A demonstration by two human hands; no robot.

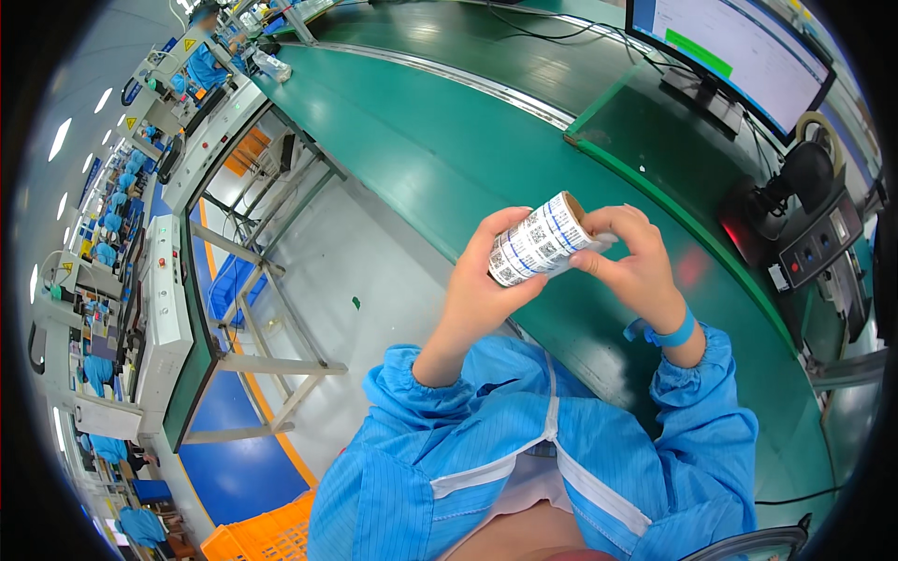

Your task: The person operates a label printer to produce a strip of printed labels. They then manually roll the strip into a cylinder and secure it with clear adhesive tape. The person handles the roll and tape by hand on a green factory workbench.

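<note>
Above the near edge of the green workbench, a roll of white labels is tilted between my hands. Black square codes and blue lines cover its outside, and its cardboard core opens toward the upper right. My left hand wraps round the roll's left end, thumb along its lower side. At the other end, my right hand has thumb and forefinger closed on a whitish loose part by the roll. Whether that is the label strip's free end is hard to make out. A blue band circles my right wrist.
A monitor stands at the upper right, beside a black scanner and a control box. A green-edged raised panel runs along the bench. An orange crate sits lower left; people work along benches farther left.
</note>
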